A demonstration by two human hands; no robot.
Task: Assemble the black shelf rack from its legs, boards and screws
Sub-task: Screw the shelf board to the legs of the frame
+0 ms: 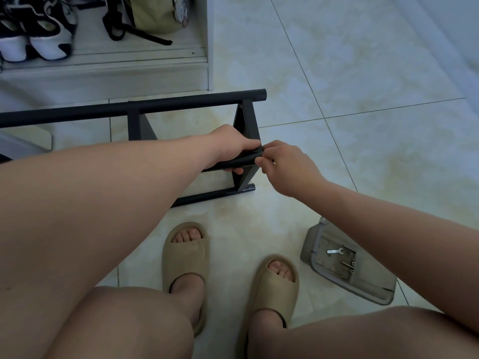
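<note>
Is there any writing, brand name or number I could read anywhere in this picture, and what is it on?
No text can be read anywhere.
Rack: plain black, no label showing.
Sneakers: dark markings, no readable brand.
Bag: a printed patch at its edge, too blurred and cut off to read.
Tray with a wrench and screws: no markings legible.
Slippers: plain.

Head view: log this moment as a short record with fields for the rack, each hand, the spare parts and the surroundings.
rack: black rack lying on its side on the tiled floor
left hand: left hand wrapped around a black tube at the rack's end
right hand: right hand pinching at that tube's tip
spare parts: grey tray on the floor holding a small wrench and screws
surroundings: sneakers and bag on a low shelf
</note>
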